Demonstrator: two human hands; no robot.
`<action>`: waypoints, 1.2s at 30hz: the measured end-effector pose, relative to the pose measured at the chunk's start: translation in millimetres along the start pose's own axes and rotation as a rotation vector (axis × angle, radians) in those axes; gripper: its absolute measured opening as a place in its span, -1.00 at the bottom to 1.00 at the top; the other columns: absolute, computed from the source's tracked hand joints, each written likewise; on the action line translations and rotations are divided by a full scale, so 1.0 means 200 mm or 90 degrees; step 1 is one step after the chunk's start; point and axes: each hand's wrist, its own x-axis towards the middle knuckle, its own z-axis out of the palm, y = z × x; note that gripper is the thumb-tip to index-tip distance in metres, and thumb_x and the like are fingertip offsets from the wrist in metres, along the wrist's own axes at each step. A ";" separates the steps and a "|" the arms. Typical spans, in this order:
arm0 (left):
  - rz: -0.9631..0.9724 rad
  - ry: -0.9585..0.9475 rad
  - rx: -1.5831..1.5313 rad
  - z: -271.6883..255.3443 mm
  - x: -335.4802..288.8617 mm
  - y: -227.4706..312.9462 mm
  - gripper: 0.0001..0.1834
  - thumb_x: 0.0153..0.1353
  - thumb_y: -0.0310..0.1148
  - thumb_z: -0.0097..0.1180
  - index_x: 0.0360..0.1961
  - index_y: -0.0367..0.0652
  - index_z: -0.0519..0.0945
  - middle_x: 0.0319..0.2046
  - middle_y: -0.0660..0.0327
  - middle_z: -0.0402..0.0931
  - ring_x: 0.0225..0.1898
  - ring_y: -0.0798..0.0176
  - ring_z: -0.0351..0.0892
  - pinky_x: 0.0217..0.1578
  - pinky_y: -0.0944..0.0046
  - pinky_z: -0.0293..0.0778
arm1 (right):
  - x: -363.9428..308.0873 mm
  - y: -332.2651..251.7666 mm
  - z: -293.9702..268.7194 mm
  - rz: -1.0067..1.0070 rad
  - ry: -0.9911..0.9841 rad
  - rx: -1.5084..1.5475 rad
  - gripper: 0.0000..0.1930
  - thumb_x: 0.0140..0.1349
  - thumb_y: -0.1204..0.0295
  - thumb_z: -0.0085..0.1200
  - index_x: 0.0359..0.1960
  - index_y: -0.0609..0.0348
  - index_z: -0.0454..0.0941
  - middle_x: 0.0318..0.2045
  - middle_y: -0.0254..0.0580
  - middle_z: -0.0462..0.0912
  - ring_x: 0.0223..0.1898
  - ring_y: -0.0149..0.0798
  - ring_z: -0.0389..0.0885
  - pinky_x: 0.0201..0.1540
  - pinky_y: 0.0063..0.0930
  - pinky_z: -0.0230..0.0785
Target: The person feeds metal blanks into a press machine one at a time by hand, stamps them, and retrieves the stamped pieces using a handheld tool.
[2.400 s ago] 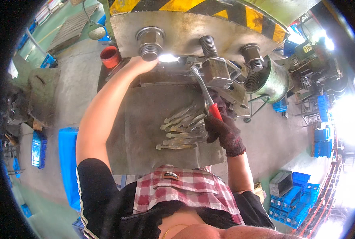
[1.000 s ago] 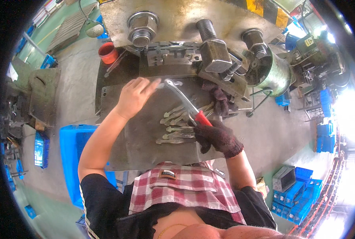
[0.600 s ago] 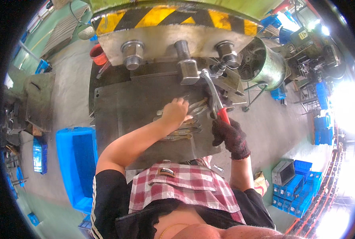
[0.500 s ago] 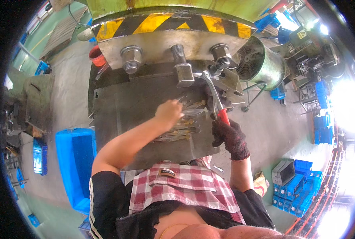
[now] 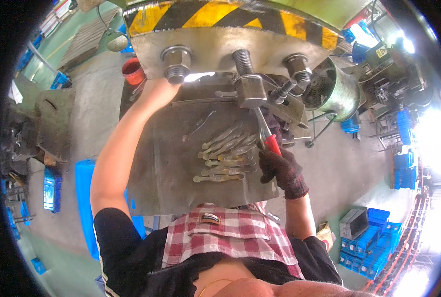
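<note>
My bare left hand [image 5: 162, 93] reaches in under the press head beside the left bolt [image 5: 176, 63]. Its fingers are hidden behind that bolt, so what they touch does not show. My right hand [image 5: 282, 172], in a dark glove, is closed around the red handle of metal pliers [image 5: 271, 143]. The pliers point away from me, their far end hidden behind the square block [image 5: 251, 91] hanging in the middle. Between my arms, several slim metal blanks [image 5: 224, 177] lie in a rough row on the plate [image 5: 171, 183]. One thin piece [image 5: 200, 126] rests apart, farther left.
Above hangs the press head with its yellow-black striped edge [image 5: 200, 17] and protruding bolts. A red cup [image 5: 133, 72] stands at the far left, a blue bin [image 5: 85, 198] at my left side. A round fan [image 5: 334, 89] and stacked blue crates [image 5: 371, 247] are on the right.
My left hand has moved from over the blanks, away and left, to under the press head. The pliers have dropped behind the block, still in my right hand. The view has shifted slightly.
</note>
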 end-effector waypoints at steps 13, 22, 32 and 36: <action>0.075 0.398 -0.090 -0.01 0.09 -0.19 -0.72 0.23 -0.24 0.00 -0.21 -0.23 0.57 -0.38 -0.07 0.56 -0.26 -0.10 0.57 -0.26 0.08 0.44 | 0.33 -0.25 0.26 -0.041 0.038 -0.218 -0.62 0.13 0.17 0.13 -0.14 0.20 0.55 -0.47 -0.26 0.56 -0.53 -0.42 0.49 -0.47 -0.48 0.38; -0.058 0.366 -0.157 0.01 -0.36 -0.15 -0.74 0.24 -0.29 0.04 -0.18 -0.24 0.61 -0.36 0.02 0.55 -0.33 0.01 0.52 -0.25 0.16 0.40 | 0.46 -0.18 0.38 -0.058 0.023 -0.270 -0.60 0.13 0.13 0.09 -0.19 0.24 0.55 -0.42 -0.08 0.60 -0.48 -0.25 0.57 -0.41 -0.38 0.44; 0.296 0.390 -0.027 0.10 -0.42 -0.07 -0.67 0.02 -0.57 0.16 -0.13 -0.15 0.61 -0.40 0.17 0.40 -0.29 0.10 0.40 -0.26 0.18 0.37 | 0.24 -0.15 0.24 -0.016 0.053 -0.191 -0.68 0.17 0.16 0.12 -0.34 0.21 0.53 -0.59 -0.34 0.49 -0.63 -0.44 0.47 -0.60 -0.54 0.36; 0.301 0.336 -0.073 0.13 -0.41 -0.03 -0.66 0.01 -0.58 0.16 -0.12 -0.17 0.61 -0.41 0.18 0.39 -0.30 0.11 0.39 -0.27 0.20 0.36 | 0.10 -0.01 0.20 0.006 -0.224 -0.021 -0.64 0.18 0.17 0.13 -0.25 0.28 0.52 -0.55 -0.32 0.51 -0.60 -0.42 0.50 -0.58 -0.54 0.40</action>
